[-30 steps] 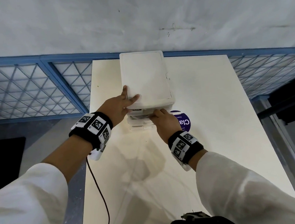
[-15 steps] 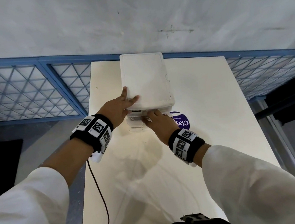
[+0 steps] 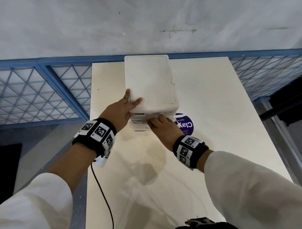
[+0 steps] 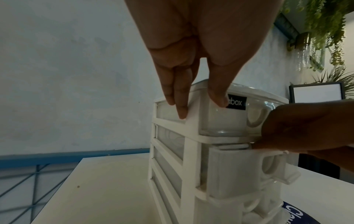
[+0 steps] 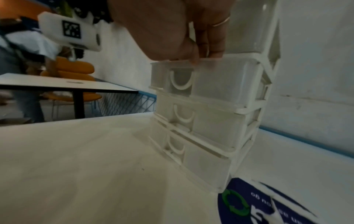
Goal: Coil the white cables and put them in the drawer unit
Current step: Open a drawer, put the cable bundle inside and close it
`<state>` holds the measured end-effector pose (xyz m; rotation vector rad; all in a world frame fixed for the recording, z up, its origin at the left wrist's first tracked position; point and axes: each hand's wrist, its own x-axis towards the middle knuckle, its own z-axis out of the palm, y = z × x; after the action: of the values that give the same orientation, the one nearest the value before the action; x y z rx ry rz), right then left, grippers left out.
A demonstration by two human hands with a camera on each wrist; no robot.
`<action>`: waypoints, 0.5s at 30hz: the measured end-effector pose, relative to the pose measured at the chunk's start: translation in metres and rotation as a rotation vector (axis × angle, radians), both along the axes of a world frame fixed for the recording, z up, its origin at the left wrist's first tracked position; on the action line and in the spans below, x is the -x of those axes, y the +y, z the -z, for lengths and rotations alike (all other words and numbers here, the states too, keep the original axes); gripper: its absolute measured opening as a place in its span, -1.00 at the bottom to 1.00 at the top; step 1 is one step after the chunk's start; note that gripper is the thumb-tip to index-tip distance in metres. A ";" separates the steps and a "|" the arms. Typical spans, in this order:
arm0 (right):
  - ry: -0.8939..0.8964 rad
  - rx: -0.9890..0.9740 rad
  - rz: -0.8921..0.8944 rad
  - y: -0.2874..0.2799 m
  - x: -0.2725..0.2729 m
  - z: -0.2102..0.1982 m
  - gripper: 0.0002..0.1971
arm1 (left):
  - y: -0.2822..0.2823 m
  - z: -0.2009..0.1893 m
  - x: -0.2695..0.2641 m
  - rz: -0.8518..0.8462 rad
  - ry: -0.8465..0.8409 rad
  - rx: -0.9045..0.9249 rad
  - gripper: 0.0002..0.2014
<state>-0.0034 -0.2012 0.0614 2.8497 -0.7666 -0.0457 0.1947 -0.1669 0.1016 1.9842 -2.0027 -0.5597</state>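
Observation:
A white drawer unit (image 3: 149, 81) stands at the far middle of the table (image 3: 219, 108). My left hand (image 3: 133, 97) steadies its front left corner, the thumb lying on the lid and straight fingers (image 4: 180, 112) running down the side. The second drawer (image 4: 235, 171) sticks out a little. My right hand (image 3: 156, 120) has its fingertips (image 5: 210, 56) on that drawer's front top rim. A white rounded piece (image 4: 232, 146), which looks like cable, shows just above the rim; the rest of the drawer's inside is hidden.
A round purple sticker (image 3: 185, 125) lies on the table right of the unit. Blue mesh railing (image 3: 35, 93) runs behind and to the left. A thin black cord (image 3: 103, 200) hangs from my left wrist. Another table (image 5: 67, 86) and orange chairs stand off to the side.
The second drawer has slid further into the unit under my right hand, which moved forward with it. My left hand has stayed on the unit's corner.

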 end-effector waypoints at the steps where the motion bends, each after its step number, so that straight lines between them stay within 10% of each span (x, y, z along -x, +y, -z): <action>1: 0.035 -0.004 0.016 0.001 -0.003 -0.001 -0.50 | -0.001 -0.001 0.000 0.001 -0.009 -0.009 -0.42; 11: -0.415 0.011 0.327 -0.016 0.020 -0.011 -0.64 | -0.005 -0.006 0.005 0.003 -0.030 -0.070 -0.43; 15: -0.789 -0.121 0.761 -0.017 0.025 -0.005 -0.26 | -0.006 -0.008 0.006 0.014 -0.021 -0.088 -0.43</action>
<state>-0.0281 -0.2184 0.0661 2.4345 -1.9917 0.9844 0.1886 -0.1732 0.1093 2.0352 -2.0392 -0.6436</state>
